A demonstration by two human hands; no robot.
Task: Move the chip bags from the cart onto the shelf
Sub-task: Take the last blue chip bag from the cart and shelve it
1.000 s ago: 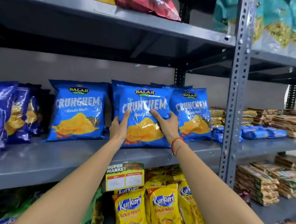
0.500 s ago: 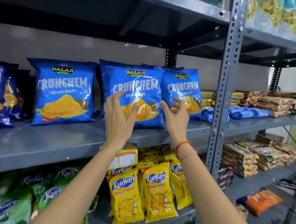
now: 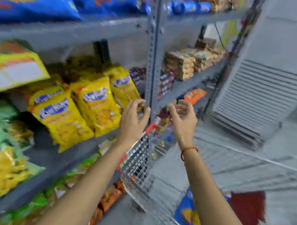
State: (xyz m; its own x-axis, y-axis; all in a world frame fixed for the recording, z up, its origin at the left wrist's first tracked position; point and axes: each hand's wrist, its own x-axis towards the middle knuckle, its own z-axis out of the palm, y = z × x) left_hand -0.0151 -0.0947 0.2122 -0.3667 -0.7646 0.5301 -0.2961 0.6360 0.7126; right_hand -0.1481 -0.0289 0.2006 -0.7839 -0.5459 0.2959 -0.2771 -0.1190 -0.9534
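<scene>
Blue chip bags (image 3: pixel 38 3) stand on the grey shelf (image 3: pixel 67 31) at the top left, blurred by motion. My left hand (image 3: pixel 132 119) and my right hand (image 3: pixel 182 121) hang in mid-air below that shelf, fingers loosely curled and apart, holding nothing. Both hover over the wire cart (image 3: pixel 141 160) with its red handle. Another blue chip bag (image 3: pixel 188 217) lies in the cart at the bottom, partly hidden by my right forearm.
Yellow snack bags (image 3: pixel 96 105) fill the shelf below, green and yellow packs (image 3: pixel 0 155) lie at the left. A grey upright post (image 3: pixel 151 60) stands just behind my hands. Stacked packets (image 3: pixel 183 65) sit on the right shelves. A louvred white panel (image 3: pixel 259 101) leans at the right.
Both hands have let go of the blue bag on the shelf and dropped down and right toward the cart. The view has swung down and to the right.
</scene>
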